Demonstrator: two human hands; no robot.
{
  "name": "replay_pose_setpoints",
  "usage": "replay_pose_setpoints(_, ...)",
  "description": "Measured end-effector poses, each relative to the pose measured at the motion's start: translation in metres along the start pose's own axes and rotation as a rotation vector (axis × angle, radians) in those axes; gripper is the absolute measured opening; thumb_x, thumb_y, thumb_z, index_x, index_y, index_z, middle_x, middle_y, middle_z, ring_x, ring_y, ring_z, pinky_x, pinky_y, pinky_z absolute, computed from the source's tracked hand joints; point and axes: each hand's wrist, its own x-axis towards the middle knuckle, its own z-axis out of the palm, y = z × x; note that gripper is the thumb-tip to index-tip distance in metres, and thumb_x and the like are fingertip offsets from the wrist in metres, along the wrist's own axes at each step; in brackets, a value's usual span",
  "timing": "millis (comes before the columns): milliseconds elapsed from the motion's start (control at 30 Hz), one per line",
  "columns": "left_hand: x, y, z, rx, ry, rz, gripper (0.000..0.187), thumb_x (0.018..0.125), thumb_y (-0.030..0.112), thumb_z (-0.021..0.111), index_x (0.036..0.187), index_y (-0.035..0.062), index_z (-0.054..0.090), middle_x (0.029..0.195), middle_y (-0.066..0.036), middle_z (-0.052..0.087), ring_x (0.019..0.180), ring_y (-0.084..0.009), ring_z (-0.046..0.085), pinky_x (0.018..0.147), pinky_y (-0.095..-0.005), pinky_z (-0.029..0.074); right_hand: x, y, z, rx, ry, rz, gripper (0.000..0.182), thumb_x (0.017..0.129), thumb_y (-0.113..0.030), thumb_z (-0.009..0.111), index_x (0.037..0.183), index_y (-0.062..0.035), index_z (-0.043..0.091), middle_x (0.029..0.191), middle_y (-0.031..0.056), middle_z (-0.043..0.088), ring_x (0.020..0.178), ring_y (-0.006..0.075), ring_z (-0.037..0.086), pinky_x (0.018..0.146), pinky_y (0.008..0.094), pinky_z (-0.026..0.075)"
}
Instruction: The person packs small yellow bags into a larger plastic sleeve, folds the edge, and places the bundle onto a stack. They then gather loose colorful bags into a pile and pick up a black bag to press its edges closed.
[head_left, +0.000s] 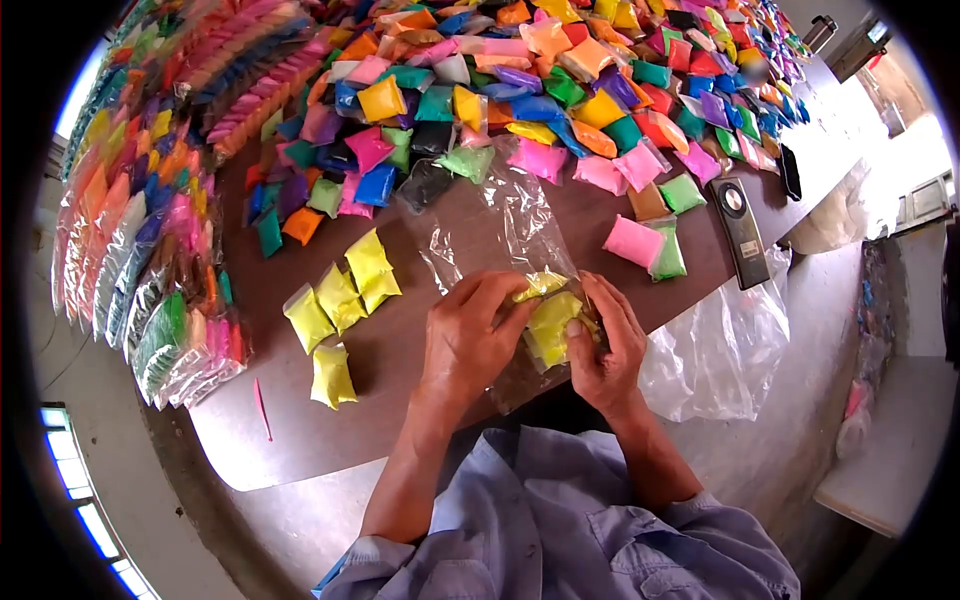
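Table [330, 440]: brown, spanning the view, running away to the upper right.
Heap [560, 90]: small packets in many colours, covering the far half of the table.
Strips [140, 250]: filled packets in long rows, lying along the left edge, overhanging it.
Sack [720, 350]: clear plastic, hanging off the near table edge, just right of the right hand.
Bag [490, 230]: clear, crinkled, lying flat mid-table, near end sitting under both hands, far end reaching toward the heap.
Left hand [470, 335]: resting on the bag, fingers curling over a yellow packet [540, 285], fingertips pressing on it.
Right hand [610, 345]: meeting the left, thumb and fingers pinching yellow packets [555, 330] through or inside the bag; cannot tell which.
Remote [740, 230]: dark, flat, lying near the right table edge, beyond the right hand.
Loose yellow packets [340, 300]: five or so, lying bare on the table, left of the hands, well apart from the bag.
Pink packet [633, 242]: lying beside a green one [668, 258], touching it, between bag and remote.
Pink stick [262, 410]: thin, lying near the front left corner.
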Motion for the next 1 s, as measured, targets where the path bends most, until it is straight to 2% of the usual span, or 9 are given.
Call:
replay_pose_setpoints(100, 0.004, -0.001, 0.002, -0.001, -0.050, 0.039, 0.025, 0.087, 0.004, 0.085, 0.110, 0.0055, 0.075, 0.104, -0.013, 0.078, 0.092, -0.0340, 0.077, 0.079, -0.0415, 0.062, 0.002, 0.000, -0.002, 0.014, -0.018, -0.020, 0.046, 0.094, -0.008, 0.069, 0.137, 0.0081, 0.067, 0.135, 0.0263, 0.071, 0.124, 0.0416, 0.070, 0.105, 0.0459, 0.056)
replay_pose_setpoints(167, 0.005, -0.003, 0.002, -0.091, -0.130, -0.069, 0.026, 0.087, 0.004, 0.084, 0.112, 0.0055, 0.076, 0.107, -0.014, 0.079, 0.101, -0.0363, 0.076, 0.086, -0.0433, 0.061, 0.003, 0.001, -0.001, 0.018, -0.018, -0.020, 0.046, 0.094, -0.008, 0.070, 0.137, 0.0078, 0.067, 0.135, 0.0262, 0.071, 0.124, 0.0419, 0.070, 0.105, 0.0459, 0.056)
replay_pose_setpoints(267, 0.006, -0.014, 0.003, -0.060, -0.116, 0.074, 0.025, 0.088, 0.004, 0.082, 0.112, 0.0042, 0.076, 0.111, -0.015, 0.079, 0.101, -0.0376, 0.076, 0.088, -0.0428, 0.061, 0.003, 0.000, -0.002, 0.021, -0.025, -0.019, 0.045, 0.093, -0.007, 0.070, 0.135, 0.0071, 0.068, 0.135, 0.0258, 0.071, 0.123, 0.0422, 0.070, 0.105, 0.0460, 0.056)
replay_pose_setpoints(600, 0.003, -0.003, -0.001, -0.144, -0.141, 0.039, 0.026, 0.092, 0.003, 0.080, 0.117, 0.0027, 0.077, 0.118, -0.015, 0.079, 0.100, -0.0346, 0.079, 0.087, -0.0401, 0.064, 0.001, 0.002, 0.002, -0.029, -0.019, -0.075, 0.036, 0.093, -0.006, 0.070, 0.128, 0.0015, 0.074, 0.132, 0.0225, 0.073, 0.119, 0.0407, 0.071, 0.104, 0.0463, 0.055)
replay_pose_setpoints(667, -0.002, 0.001, -0.006, -0.201, -0.086, -0.023, 0.026, 0.093, 0.000, 0.081, 0.118, 0.0000, 0.078, 0.118, -0.014, 0.080, 0.092, -0.0196, 0.079, 0.075, -0.0326, 0.064, 0.001, 0.000, 0.001, -0.037, -0.020, -0.075, 0.035, 0.093, -0.006, 0.070, 0.126, 0.0017, 0.074, 0.131, 0.0225, 0.073, 0.118, 0.0405, 0.071, 0.103, 0.0463, 0.055)
replay_pose_setpoints(800, -0.018, 0.009, -0.037, -0.058, -0.007, -0.038, 0.026, 0.092, 0.001, 0.082, 0.118, 0.0008, 0.078, 0.116, -0.012, 0.080, 0.087, -0.0164, 0.077, 0.074, -0.0303, 0.063, 0.001, 0.002, 0.004, -0.036, 0.004, -0.077, 0.032, 0.093, -0.007, 0.069, 0.124, 0.0019, 0.074, 0.130, 0.0224, 0.074, 0.118, 0.0400, 0.071, 0.103, 0.0462, 0.056)
replay_pose_setpoints(933, -0.061, -0.005, -0.095, 0.326, 0.250, -0.195, 0.018, 0.093, 0.009, 0.084, 0.110, 0.0039, 0.078, 0.107, -0.012, 0.079, 0.082, -0.0212, 0.076, 0.069, -0.0320, 0.063, 0.002, -0.001, 0.003, -0.046, -0.004, -0.077, 0.032, 0.094, -0.006, 0.068, 0.124, 0.0027, 0.074, 0.130, 0.0224, 0.074, 0.118, 0.0395, 0.071, 0.103, 0.0460, 0.056)
replay_pose_setpoints(967, -0.075, -0.020, -0.111, 0.444, 0.325, -0.161, 0.017, 0.095, 0.006, 0.083, 0.111, 0.0032, 0.079, 0.104, -0.008, 0.078, 0.081, -0.0118, 0.070, 0.068, -0.0260, 0.057, 0.002, -0.001, 0.004, -0.042, -0.002, -0.080, 0.032, 0.094, -0.007, 0.068, 0.124, 0.0031, 0.074, 0.130, 0.0223, 0.074, 0.118, 0.0392, 0.072, 0.103, 0.0458, 0.056)
replay_pose_setpoints(1000, -0.088, -0.026, -0.125, 0.506, 0.376, -0.215, 0.015, 0.095, 0.006, 0.082, 0.109, 0.0033, 0.078, 0.104, -0.007, 0.078, 0.079, -0.0136, 0.069, 0.065, -0.0274, 0.055, 0.002, 0.000, 0.004, -0.037, -0.005, -0.078, 0.032, 0.094, -0.007, 0.068, 0.124, 0.0031, 0.074, 0.130, 0.0223, 0.074, 0.118, 0.0392, 0.072, 0.103, 0.0458, 0.056)
